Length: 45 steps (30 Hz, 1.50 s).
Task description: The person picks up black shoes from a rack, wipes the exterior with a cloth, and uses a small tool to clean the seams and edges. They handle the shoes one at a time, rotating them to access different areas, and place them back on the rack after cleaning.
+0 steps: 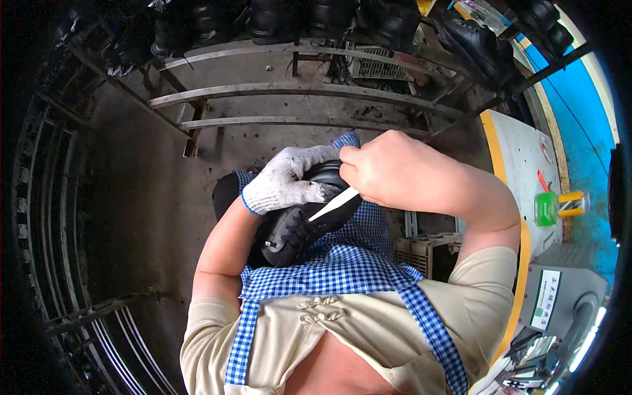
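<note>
A black lace-up shoe (288, 234) lies across my lap, its toe toward me and its laces facing up. My left hand (282, 180), in a white knitted glove with a blue cuff, is closed around the shoe near its collar. Bare fingers of my right hand (387, 168) pinch a flat white pointed stick (334, 203) over the shoe. Its tip points down and left, at or just above the laced part; contact cannot be told. Part of the shoe's heel end is hidden behind my hands.
Ahead stands a metal rack (296, 91) with several black shoes (273, 21) along its top. At right is a white table (520, 155) with a yellow edge, a green jar (546, 209) and a grey machine (565, 282). A plastic crate (421, 253) sits below; metal rails (49, 217) line the left.
</note>
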Tool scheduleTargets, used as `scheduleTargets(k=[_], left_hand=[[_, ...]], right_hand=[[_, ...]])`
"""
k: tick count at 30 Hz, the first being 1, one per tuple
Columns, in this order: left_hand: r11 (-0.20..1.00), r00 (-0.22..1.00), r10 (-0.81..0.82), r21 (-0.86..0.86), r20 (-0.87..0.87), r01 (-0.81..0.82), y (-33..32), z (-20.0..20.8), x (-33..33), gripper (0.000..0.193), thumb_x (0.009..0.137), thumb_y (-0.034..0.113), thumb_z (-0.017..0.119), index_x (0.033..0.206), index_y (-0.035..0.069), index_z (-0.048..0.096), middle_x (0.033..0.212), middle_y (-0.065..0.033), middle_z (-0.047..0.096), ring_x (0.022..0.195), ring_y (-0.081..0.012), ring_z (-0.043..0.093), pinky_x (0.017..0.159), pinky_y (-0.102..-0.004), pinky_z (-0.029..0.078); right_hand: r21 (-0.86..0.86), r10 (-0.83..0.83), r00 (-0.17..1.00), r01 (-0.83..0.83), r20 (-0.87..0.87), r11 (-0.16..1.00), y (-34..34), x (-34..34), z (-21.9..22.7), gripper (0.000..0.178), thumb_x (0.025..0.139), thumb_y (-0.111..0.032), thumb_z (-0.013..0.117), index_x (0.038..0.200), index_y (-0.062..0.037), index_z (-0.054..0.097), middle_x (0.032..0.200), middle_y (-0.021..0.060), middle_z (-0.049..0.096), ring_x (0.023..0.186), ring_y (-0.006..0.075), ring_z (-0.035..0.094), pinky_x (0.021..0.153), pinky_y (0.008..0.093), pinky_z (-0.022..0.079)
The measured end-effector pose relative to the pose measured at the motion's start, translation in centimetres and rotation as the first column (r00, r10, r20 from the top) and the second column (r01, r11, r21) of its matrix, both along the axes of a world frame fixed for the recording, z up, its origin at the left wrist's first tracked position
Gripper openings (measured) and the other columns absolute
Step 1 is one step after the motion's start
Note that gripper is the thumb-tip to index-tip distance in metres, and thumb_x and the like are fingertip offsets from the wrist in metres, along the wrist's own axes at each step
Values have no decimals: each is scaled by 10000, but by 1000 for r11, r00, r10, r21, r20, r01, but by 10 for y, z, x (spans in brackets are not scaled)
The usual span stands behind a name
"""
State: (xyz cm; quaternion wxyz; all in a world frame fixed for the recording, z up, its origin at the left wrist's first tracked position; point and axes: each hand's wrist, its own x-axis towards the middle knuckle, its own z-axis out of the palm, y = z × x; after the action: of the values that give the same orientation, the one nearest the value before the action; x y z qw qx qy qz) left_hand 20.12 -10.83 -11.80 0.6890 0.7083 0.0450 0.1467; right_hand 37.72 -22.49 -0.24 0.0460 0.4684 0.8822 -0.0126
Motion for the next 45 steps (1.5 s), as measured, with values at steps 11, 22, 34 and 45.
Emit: scheduleTargets(k=[11, 22, 34, 45], left_hand=[[991, 999, -10, -136, 44, 16, 9, -8, -2, 830, 638, 399, 880, 1271, -42, 573, 1176, -108, 649, 1090, -187, 591, 989, -343, 449], [365, 624, 780, -774, -50, -517, 71, -42, -34, 608, 908, 418, 646, 1339, 17, 495, 1231, -153, 615, 1103, -280, 616, 963, -430, 522], [70, 779, 584, -943, -226, -326, 39, -128, -7, 504, 1026, 427, 365, 1379, 90, 491, 1401, -125, 522, 1248, -320, 529, 1066, -487, 435], [312, 896, 444, -935, -16, -171, -7, -51, 4, 528, 979, 528, 464, 1295, 110, 530, 1177, -60, 641, 1036, -245, 642, 851, -390, 558]], right_hand=[[-102, -110, 683, 53, -722, 993, 10, 32, -46, 172, 647, -50, 662, 751, -33, 526, 758, 84, 578, 658, 215, 596, 561, 345, 457], [-403, -500, 147, 423, -853, 812, -19, 45, -138, 417, 786, -155, 804, 1119, -67, 569, 1076, 49, 663, 635, 56, 505, 559, 240, 426], [-133, -266, 203, 503, -943, 854, -9, 4, -125, 1117, 605, -289, 933, 1474, -14, 287, 1390, 170, 489, 1278, 292, 504, 1054, 398, 408], [-257, 59, -497, 542, -866, 800, -84, 67, -98, 670, 663, -60, 795, 1263, 16, 506, 908, 128, 671, 593, 161, 636, 479, 261, 523]])
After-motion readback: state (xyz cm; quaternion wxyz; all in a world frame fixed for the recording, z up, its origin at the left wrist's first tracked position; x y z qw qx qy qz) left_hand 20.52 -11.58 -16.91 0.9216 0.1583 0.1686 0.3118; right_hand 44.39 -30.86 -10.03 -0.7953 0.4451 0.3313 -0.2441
